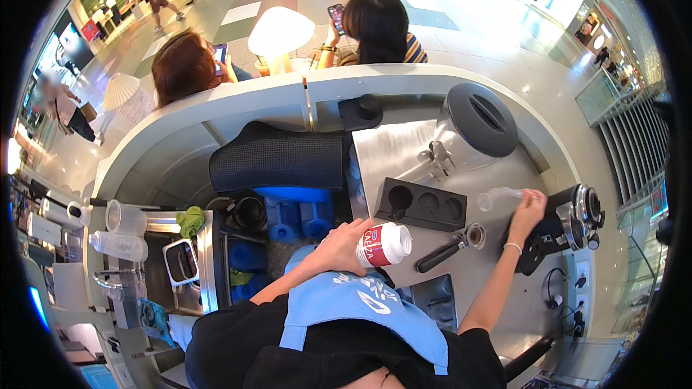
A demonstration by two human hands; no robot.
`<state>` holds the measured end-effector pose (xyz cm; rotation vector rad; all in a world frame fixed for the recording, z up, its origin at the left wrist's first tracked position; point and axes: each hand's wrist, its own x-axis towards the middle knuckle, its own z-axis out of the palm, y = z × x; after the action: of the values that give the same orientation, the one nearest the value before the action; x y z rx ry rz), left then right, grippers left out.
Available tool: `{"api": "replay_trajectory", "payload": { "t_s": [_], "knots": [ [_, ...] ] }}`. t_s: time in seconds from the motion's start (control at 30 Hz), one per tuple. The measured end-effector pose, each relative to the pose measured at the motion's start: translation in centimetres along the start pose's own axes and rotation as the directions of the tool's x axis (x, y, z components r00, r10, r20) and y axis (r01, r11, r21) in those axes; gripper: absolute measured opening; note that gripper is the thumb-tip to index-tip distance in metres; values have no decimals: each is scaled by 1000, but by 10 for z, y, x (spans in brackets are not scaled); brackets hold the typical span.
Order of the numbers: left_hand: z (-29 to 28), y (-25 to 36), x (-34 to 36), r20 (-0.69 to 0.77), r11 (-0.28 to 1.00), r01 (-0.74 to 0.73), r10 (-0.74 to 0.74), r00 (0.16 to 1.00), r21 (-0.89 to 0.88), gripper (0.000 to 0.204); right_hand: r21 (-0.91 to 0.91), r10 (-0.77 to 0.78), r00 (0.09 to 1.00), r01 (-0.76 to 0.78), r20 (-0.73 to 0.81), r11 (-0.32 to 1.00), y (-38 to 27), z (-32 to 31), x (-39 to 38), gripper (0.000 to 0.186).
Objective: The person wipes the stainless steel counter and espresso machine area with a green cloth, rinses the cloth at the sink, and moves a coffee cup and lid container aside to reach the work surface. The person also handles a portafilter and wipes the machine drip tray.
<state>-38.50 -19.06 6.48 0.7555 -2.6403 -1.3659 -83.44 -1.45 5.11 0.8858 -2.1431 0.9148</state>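
Observation:
My left hand [346, 245] is wrapped round a white plastic jar [390, 243] with a red label, tilted to the right in front of my blue apron [339, 299]. My right hand [530, 210] reaches out over the steel counter, fingers closed at the edge of a small clear plastic piece [499, 199] whose exact kind I cannot make out. Between the two hands a black-handled portafilter [450, 248] lies on the counter, its metal basket facing up. Just beyond it is a black tamping stand [420, 204] with round wells.
A coffee grinder hopper [479, 126] with a dark lid stands at the far right, another machine [569, 223] beyond my right hand. At left are a sink [162, 266], clear pitchers [124, 217] and a green cloth [191, 222]. Two people sit beyond the curved counter wall [267, 91].

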Motion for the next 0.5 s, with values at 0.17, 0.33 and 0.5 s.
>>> {"api": "replay_trajectory", "payload": {
  "t_s": [0.17, 0.33, 0.5],
  "knots": [
    [0, -1, 6, -66, 997, -67, 65, 996, -30, 93, -80, 64, 938, -39, 342, 996, -29, 14, -35, 35],
    [0, 3, 11, -60, 999, 3, -1, 998, 37, 95, 341, 85, 764, -382, 640, 859, -154, -72, -43, 23],
    [4, 25, 15, -279, 906, -214, 326, 903, 366, 92, 538, -248, 600, -368, 760, 759, -234, -99, -88, 23]
  ]
}}
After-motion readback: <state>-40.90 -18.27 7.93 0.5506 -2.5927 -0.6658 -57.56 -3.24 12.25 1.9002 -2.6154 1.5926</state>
